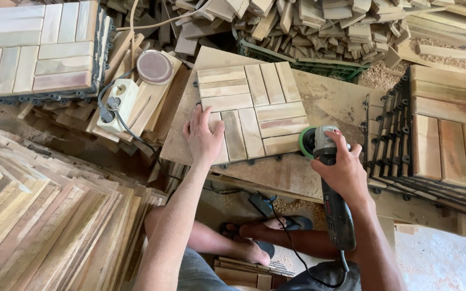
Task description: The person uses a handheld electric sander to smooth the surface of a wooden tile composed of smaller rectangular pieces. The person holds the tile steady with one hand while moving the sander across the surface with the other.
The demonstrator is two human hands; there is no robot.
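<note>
Workbench (330,97): tile (252,110) under left hand (203,137).

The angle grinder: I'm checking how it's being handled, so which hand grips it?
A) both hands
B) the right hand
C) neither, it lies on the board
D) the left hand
B: the right hand wraps the angle grinder at the edge of the wooden tile, while the left hand lies flat on the tile.
</note>
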